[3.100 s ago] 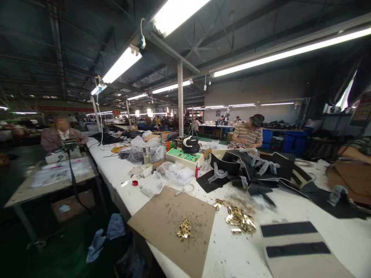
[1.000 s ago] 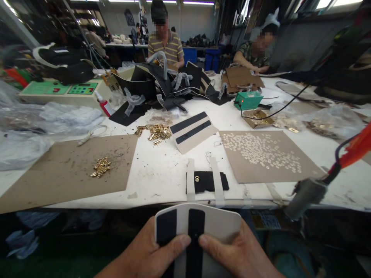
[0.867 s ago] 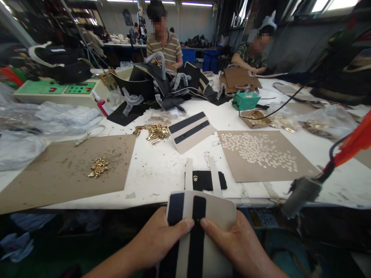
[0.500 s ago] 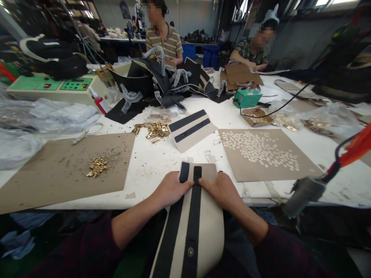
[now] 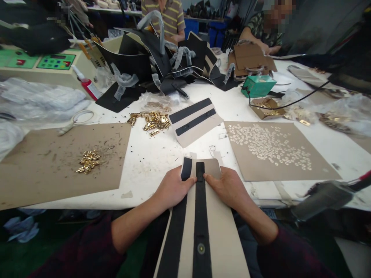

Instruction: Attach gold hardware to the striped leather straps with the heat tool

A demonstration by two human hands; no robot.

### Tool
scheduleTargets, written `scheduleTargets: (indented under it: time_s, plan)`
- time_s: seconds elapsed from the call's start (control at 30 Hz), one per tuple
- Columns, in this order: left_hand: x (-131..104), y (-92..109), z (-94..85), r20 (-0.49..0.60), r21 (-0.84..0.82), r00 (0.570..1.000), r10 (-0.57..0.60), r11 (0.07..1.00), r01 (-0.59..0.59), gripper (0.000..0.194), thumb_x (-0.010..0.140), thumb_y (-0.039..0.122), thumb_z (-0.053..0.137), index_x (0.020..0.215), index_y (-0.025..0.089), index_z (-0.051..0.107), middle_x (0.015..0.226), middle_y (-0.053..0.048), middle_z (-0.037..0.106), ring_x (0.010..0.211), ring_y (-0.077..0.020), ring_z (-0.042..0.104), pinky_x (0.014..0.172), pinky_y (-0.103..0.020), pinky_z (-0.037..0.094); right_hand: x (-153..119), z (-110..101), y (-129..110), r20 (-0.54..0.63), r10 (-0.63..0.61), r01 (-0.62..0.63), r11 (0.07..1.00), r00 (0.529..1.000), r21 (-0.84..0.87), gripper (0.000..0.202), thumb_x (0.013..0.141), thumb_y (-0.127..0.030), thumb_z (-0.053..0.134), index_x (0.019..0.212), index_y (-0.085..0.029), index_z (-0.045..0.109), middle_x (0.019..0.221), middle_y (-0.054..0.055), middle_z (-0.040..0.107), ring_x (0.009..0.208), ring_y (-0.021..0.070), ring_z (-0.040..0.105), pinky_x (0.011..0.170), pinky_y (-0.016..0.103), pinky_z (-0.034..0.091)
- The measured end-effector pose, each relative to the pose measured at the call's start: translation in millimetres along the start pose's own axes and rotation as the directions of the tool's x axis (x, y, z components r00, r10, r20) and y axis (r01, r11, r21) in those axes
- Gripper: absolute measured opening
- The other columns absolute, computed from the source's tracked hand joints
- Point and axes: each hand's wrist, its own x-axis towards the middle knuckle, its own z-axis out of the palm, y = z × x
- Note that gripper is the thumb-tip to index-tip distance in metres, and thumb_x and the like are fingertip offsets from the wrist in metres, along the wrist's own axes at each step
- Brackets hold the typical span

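A long beige panel with black stripes (image 5: pixel 216 216) slopes from the table edge down toward my lap. My left hand (image 5: pixel 174 187) grips its left edge near the top, thumb lying on the middle stripe. My right hand (image 5: pixel 227 187) grips the opposite edge, its thumb pressing at the same spot from the right. Both sets of fingers are hidden under the panel. Between the thumbs a small dark rectangular slot or fitting shows on the stripe. A round metal snap (image 5: pixel 201 248) sits lower on that stripe. A shorter matching striped panel (image 5: pixel 197 120) lies on the table beyond.
Gold metal fittings (image 5: pixel 88 161) lie on a left cardboard sheet (image 5: pixel 43 166); more gold fittings (image 5: pixel 155 121) are behind. Small pale washers (image 5: pixel 266 144) cover the right sheet. A grey tool (image 5: pixel 324 200) hangs at right. Black bag pieces (image 5: pixel 127 61) and two co-workers are across the table.
My view has tilted down and shifted slightly. The panel's lower part lies flatter and straighter. Both hands keep the same grip, thumbs at the middle stripe.
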Motion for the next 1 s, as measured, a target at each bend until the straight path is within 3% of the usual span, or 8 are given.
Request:
scheduleTargets:
  time_s: [0.57, 0.63, 0.7, 0.77, 0.83, 0.9, 1.0]
  plan:
    - [-0.9, 6.0, 0.1, 0.004, 0.079, 1.0, 0.006, 0.997, -0.007, 0.023, 0.088, 0.031, 0.067, 0.109, 0.023, 0.073, 0.113, -0.006, 0.077, 0.106, -0.0317, 0.071, 0.093, -0.041, 0.053, 0.5, 5.4, -4.6, 0.0, 0.013, -0.013, 0.968, 1.0, -0.249, 0.025, 0.094, -0.033, 0.064, 0.111, -0.018, 0.073, 0.103, 0.012, 0.077, 0.097, 0.0328, 0.072, 0.082, 0.037, 0.05]
    - [-1.8, 4.8, 0.2, 0.001, 0.09, 1.0, 0.021, 0.996, -0.021, 0.029, 0.089, 0.032, 0.067, 0.116, 0.023, 0.07, 0.117, -0.007, 0.076, 0.109, -0.0314, 0.07, 0.095, -0.042, 0.053, 0.2, 6.0, -5.3, 0.004, 0.014, -0.013, 0.967, 1.0, -0.255, 0.025, 0.094, -0.033, 0.064, 0.111, -0.017, 0.073, 0.101, 0.013, 0.077, 0.096, 0.0327, 0.072, 0.082, 0.037, 0.05]
    - [-2.7, 2.3, 2.0, -0.08, 0.171, 0.996, 0.039, 0.985, -0.025, 0.046, 0.086, 0.032, 0.072, 0.13, 0.021, 0.062, 0.126, -0.011, 0.071, 0.113, -0.0323, 0.068, 0.098, -0.045, 0.053, 0.3, 6.3, -6.0, 0.008, 0.023, -0.021, 0.969, 1.0, -0.246, 0.025, 0.093, -0.033, 0.065, 0.11, -0.016, 0.073, 0.102, 0.014, 0.077, 0.097, 0.0323, 0.072, 0.083, 0.036, 0.05]
    - [-3.5, -0.1, 5.1, -0.213, 0.316, 0.968, 0.134, 0.947, -0.061, 0.073, 0.08, 0.03, 0.078, 0.145, 0.019, 0.047, 0.139, -0.015, 0.062, 0.124, -0.0337, 0.061, 0.103, -0.048, 0.051, 0.7, 6.6, -6.4, 0.005, 0.037, -0.035, 0.971, 0.999, -0.236, 0.025, 0.093, -0.034, 0.065, 0.11, -0.016, 0.073, 0.103, 0.014, 0.077, 0.1, 0.0319, 0.072, 0.085, 0.035, 0.049]
    - [-4.4, -1.0, 7.7, -0.271, 0.464, 0.91, 0.313, 0.871, -0.161, 0.086, 0.076, 0.027, 0.083, 0.151, 0.018, 0.04, 0.149, -0.016, 0.051, 0.136, -0.0342, 0.05, 0.111, -0.05, 0.046, 1.2, 7.1, -6.3, -0.009, 0.045, -0.045, 0.973, 0.999, -0.228, 0.026, 0.092, -0.034, 0.065, 0.11, -0.017, 0.073, 0.104, 0.014, 0.077, 0.103, 0.0313, 0.071, 0.087, 0.035, 0.048]
    - [-5.5, 0.7, 8.0, -0.201, 0.566, 0.87, 0.45, 0.778, -0.272, 0.072, 0.077, 0.025, 0.083, 0.142, 0.019, 0.052, 0.149, -0.014, 0.053, 0.137, -0.0348, 0.047, 0.112, -0.051, 0.044, 1.7, 8.1, -5.9, -0.02, 0.039, -0.042, 0.975, 0.999, -0.216, 0.027, 0.092, -0.033, 0.065, 0.113, -0.017, 0.072, 0.106, 0.013, 0.077, 0.105, 0.0304, 0.07, 0.09, 0.034, 0.048]
    - [-7.4, 6.2, 3.7, -0.081, 0.662, 0.844, 0.53, 0.662, -0.352, 0.035, 0.085, 0.027, 0.076, 0.119, 0.021, 0.069, 0.139, -0.011, 0.064, 0.133, -0.0372, 0.051, 0.109, -0.057, 0.042, 3.0, 9.7, -5.1, -0.019, 0.029, -0.032, 0.979, 0.999, -0.204, 0.029, 0.091, -0.034, 0.065, 0.115, -0.019, 0.071, 0.108, 0.013, 0.076, 0.108, 0.0302, 0.07, 0.092, 0.034, 0.047]
